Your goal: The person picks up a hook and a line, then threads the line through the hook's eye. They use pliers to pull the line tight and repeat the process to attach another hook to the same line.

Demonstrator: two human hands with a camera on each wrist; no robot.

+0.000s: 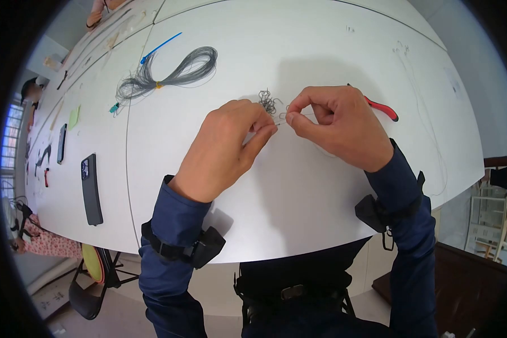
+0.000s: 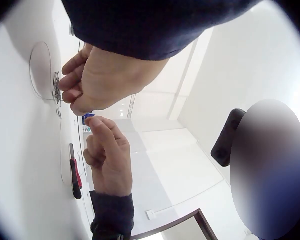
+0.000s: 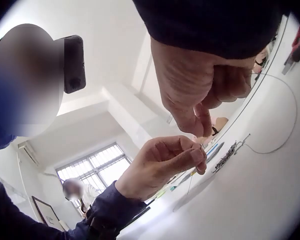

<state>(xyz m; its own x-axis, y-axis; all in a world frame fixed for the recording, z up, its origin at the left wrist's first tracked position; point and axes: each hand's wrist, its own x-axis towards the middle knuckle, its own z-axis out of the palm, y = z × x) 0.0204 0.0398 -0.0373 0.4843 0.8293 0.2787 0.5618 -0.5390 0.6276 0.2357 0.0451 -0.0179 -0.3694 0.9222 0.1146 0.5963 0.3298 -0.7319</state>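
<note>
A thin wire point(image 1: 281, 119) runs between the two hands just above the white worktop point(image 1: 298, 186), near its front middle, and leads up into a small tangle of bent wire links point(image 1: 269, 102) lying on the surface just beyond the fingertips. The left hand point(image 1: 226, 147) pinches the wire between thumb and forefinger, its other fingers curled under. The right hand point(image 1: 337, 125) pinches the same wire from the other side, thumb and forefinger tips nearly touching those of the left hand. In the right wrist view the tangle point(image 3: 227, 151) rests on the worktop with a loop of wire curving away from it. Just behind the right hand lie red-handled pliers point(image 1: 384, 108), partly hidden by the knuckles. Farther off to the left lies a large coil of grey wire point(image 1: 169, 73) with a blue cable tie point(image 1: 160, 47) beside it. A dark phone point(image 1: 91, 189) lies flat near the worktop's left edge, well apart from the hands.
</note>
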